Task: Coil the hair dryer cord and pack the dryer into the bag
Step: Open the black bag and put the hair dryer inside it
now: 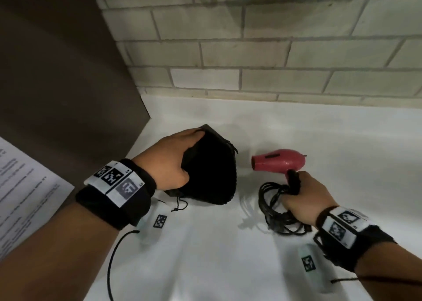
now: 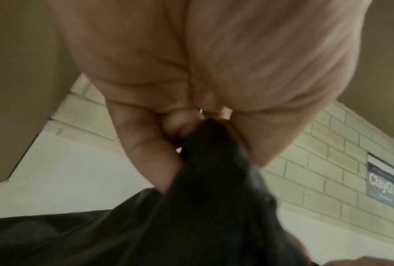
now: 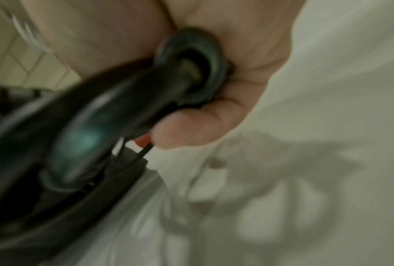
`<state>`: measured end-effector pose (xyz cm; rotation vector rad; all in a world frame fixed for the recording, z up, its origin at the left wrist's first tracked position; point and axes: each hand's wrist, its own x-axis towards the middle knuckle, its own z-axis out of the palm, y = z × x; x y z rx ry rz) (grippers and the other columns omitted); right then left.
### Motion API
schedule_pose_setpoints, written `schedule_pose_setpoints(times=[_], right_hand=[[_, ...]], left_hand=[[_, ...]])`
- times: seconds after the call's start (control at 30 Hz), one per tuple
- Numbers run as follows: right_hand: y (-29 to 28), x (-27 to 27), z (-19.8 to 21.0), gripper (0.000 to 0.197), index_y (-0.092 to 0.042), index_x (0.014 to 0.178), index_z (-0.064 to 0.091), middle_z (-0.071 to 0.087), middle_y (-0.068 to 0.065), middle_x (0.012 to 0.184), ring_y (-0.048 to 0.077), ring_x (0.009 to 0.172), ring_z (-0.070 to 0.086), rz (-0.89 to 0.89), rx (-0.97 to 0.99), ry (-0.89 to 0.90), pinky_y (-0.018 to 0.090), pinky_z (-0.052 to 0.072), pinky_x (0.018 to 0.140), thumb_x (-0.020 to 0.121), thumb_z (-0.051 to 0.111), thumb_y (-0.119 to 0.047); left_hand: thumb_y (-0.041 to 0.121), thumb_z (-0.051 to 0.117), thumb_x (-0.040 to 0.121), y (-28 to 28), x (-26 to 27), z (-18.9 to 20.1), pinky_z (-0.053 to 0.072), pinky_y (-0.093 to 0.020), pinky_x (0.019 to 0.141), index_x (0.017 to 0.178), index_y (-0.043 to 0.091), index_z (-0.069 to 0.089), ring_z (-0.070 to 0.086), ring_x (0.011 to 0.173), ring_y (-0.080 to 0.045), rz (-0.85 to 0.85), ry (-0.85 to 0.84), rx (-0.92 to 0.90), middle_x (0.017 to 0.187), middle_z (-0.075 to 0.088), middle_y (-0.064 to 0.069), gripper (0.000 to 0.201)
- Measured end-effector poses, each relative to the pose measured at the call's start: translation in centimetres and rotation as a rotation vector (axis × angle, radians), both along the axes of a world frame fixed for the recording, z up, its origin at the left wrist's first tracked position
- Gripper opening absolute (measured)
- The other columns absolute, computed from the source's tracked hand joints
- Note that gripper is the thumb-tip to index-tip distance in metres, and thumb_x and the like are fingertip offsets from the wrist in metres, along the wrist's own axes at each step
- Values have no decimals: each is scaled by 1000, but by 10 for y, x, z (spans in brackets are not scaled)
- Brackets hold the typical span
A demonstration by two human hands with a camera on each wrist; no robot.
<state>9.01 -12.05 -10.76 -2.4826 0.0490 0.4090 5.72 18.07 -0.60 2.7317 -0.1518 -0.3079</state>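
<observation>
Hair dryer [image 1: 279, 162], pink with a black handle, is held above the white worktop [image 1: 228, 255], nozzle pointing at the black bag [image 1: 210, 175] just beside it. The right hand [image 1: 306, 198] has its fingers curled round the handle, and the black cord [image 1: 277, 211] hangs gathered in loops beneath it, so the coiling looks done, though the right wrist view is too blurred to show how tidy the loops are. The left hand [image 1: 173, 161] grips the bag's fabric, fingers curled in, apparently holding the mouth open. Packing is still to do: the dryer and cord remain wholly outside the bag.
</observation>
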Motion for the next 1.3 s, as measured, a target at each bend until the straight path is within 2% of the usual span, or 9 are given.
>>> schedule_pose_setpoints(times=[0.1,0.23,0.4,0.6,0.77,0.97,1.07,1.2,1.3], right_hand=[[-30,-11,31,26,-20,85,57,61,5,65,22,54,57,109,337,-16,36,45,51,60,60,-16],[-31,-33,81,64,-25,117,59,56,7,57,19,36,52,498,752,325,23,45,39,64,53,9],[23,-24,86,55,-15,119,56,57,-6,53,9,37,55,809,538,513,19,45,40,70,54,9],[45,7,78,32,-21,91,66,67,3,66,16,54,62,677,267,417,29,50,54,61,64,-11],[67,8,62,26,-3,92,67,67,16,69,30,55,64,443,240,406,32,51,49,67,65,-10],[92,10,44,18,-18,69,54,60,4,73,18,61,61,231,276,397,31,58,60,86,55,-14],[88,12,43,10,-11,70,59,59,7,66,20,52,57,214,243,450,26,49,42,80,59,-9],[72,15,45,20,0,84,66,53,19,67,19,36,42,150,318,545,19,32,34,65,65,-3],[68,17,46,17,-1,86,64,52,20,75,21,45,42,161,346,564,22,31,37,69,66,-2]], left_hand=[[4,62,70,-4,6,1,16,-13,109,152,31,16,20,143,-6,19,41,6,159,15,14,98],[0,61,67,-15,9,5,26,-14,110,150,31,26,30,136,0,-106,-5,-49,153,22,21,95],[19,78,74,-19,-4,-2,16,-25,117,151,27,22,12,144,1,-333,-85,-28,160,17,6,96],[17,69,79,-12,-35,-8,19,-21,115,152,36,11,7,141,9,-295,-52,101,159,2,23,95],[3,59,75,-44,-49,-9,22,-17,112,152,35,1,11,142,4,-258,-7,72,158,-8,25,101],[8,60,72,-67,-60,-41,29,-20,111,153,23,6,14,145,-5,-147,-59,15,162,-7,11,99],[5,60,71,-57,-66,-44,24,-19,112,152,29,14,17,146,-11,1,-107,-96,163,9,0,96],[2,54,66,-33,-64,-41,50,-28,92,140,19,46,62,107,-20,188,-356,-99,115,66,-5,77],[14,52,65,-29,-62,-37,54,-32,62,122,16,53,61,68,-20,281,-314,24,71,60,4,57]])
